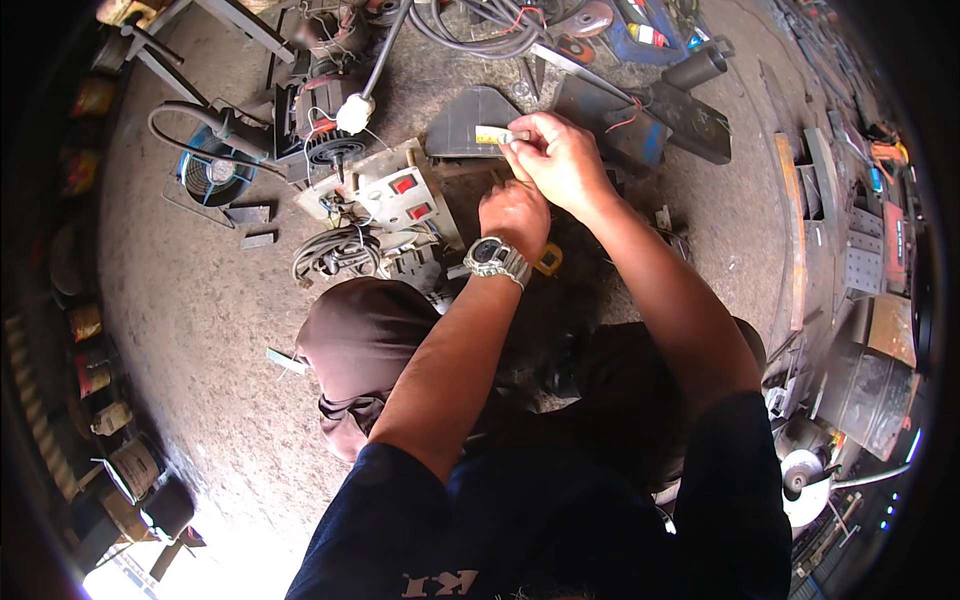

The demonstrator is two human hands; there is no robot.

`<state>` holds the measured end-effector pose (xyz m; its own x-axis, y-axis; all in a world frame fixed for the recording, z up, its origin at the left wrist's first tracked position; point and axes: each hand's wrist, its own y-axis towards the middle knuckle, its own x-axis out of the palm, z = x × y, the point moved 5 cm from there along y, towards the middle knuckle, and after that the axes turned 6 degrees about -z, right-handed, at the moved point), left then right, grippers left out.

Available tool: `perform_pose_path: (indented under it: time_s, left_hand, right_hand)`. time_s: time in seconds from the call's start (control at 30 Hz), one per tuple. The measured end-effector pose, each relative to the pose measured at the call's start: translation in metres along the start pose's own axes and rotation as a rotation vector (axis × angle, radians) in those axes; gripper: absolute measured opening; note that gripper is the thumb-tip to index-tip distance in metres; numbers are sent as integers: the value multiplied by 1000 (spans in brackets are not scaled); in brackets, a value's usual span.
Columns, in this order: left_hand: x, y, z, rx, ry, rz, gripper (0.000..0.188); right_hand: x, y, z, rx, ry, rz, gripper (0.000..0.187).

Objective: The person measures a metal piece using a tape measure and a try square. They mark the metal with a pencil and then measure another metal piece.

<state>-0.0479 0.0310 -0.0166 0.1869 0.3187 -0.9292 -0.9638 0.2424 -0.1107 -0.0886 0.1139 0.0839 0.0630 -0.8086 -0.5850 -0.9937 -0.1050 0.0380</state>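
Right hand: thumb and forefinger are drawn together in a pinch on a small pale piece; the other fingers are curled. Left hand: it sits just below the right, its fingers partly covered; how far it is open, and whether it has hold of anything, cannot be told.

Location: the small piece is at the right end of a yellow-and-white strip, over the lower right part of a dark plate. Whether piece and strip are joined cannot be determined.

Handling, as judged: the piece appears light and rigid, suited to a fingertip grip at its exposed end. The strip looks thin and may flex; its edges are the proper hold. The plate appears to be metal, stiff and comparatively heavy, not fragile, possibly slick if oily. It should be taken by opposite edges, with caution at the corners, as sharpness cannot be assessed. A switch box with red rockers stands near its lower left.
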Motion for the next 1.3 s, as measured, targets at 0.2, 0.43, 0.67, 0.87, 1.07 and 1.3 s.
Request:
perform_pose_path:
  time_s: [0.2, 0.43, 0.67, 0.87, 1.07, 1.3]
  left_hand:
    - [2, 0, -1, -32, -166, 10, 23]
    - [0, -2, -1, 19, -140, -43, 21]
    - [1, -4, -3, 43, -128, -29, 24]
    - [-1, -6, -5, 57, -161, -2, 28]
    - [-3, -7, -6, 78, -141, -35, 31]
    - [-4, -8, -7, 77, -190, -42, 33]
  right_hand:
    - [14, 4, 10, -168, -17, 35, 20]
    - [21, 4, 7, -210, -93, 54, 16]
    - [27, 3, 8, -216, -150, 75, 16]
    - [31, -1, 10, -196, -161, 121, 17]
    - [36, -8, 9, -168, -123, 261, 15]
    - [39, -9, 9, -204, -162, 267, 14]
